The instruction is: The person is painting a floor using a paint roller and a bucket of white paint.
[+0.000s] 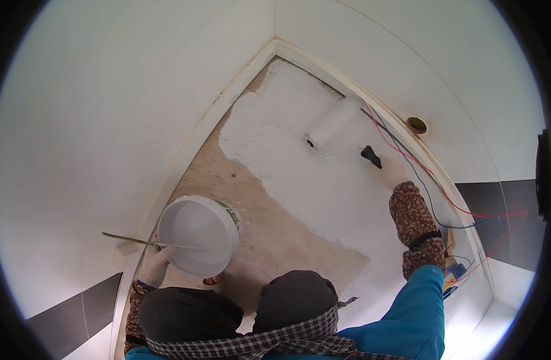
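Person is painting a concrete floor (269,234) white. Roughly the far half beyond the right hand (412,211) is already coated, smooth and wet-looking; the strip nearer the left hand (154,264), rough, sandy, bare grey-beige, is still waiting. Right hand, in a speckled knit glove, is reaching forward, apparently closed round a roller handle, though the grip itself cannot be made out. The paint roller (330,125), a fuzzy white cylinder on a metal frame, is lying on the wet patch well ahead of that hand. Left hand, in a white glove, is gripping the round plastic paint bucket (197,234) by its rim, thin stick (137,240) across it. Red and blue wires (419,171) are running just right of the right hand.
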A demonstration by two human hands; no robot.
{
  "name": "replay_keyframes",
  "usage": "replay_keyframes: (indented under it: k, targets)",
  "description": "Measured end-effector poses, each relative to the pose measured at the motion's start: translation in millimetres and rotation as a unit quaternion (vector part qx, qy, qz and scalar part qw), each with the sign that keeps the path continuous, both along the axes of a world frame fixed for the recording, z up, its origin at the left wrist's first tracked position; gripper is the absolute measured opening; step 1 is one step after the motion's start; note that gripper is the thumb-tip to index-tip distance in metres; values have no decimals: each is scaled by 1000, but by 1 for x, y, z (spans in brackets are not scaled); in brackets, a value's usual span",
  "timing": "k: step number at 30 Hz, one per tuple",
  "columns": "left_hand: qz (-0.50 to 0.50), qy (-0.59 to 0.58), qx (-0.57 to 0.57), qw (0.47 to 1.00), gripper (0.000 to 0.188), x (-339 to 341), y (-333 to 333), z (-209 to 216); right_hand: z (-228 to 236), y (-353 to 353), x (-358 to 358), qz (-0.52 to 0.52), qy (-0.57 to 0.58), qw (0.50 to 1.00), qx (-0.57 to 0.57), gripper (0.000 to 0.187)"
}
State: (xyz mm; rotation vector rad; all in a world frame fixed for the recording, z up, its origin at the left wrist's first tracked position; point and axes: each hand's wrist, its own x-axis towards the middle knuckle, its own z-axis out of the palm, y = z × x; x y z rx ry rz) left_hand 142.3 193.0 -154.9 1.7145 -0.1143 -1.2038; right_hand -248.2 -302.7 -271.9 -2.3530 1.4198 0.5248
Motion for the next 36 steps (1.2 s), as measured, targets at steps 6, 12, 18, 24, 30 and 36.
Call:
replay_keyframes:
  k: [6,12,18,24,30,36]
  targets:
    - [-40,-5,26,999,63,11,-5,12,12,-21,96,25,10,1000,9,42]
    - [-72,-9,39,997,65,22,-12,17,15,-52,170,90,11,996,-1,42]
    - [-60,25,51,997,67,19,-5,26,9,-56,217,121,18,992,15,41]
    - [-65,53,76,994,66,35,-14,29,-3,-70,234,143,30,989,26,41]
    - [-111,-2,87,990,61,44,-9,22,7,-39,217,119,6,992,45,41]
    - [-51,56,98,992,60,28,9,29,59,54,146,46,-49,995,74,45]
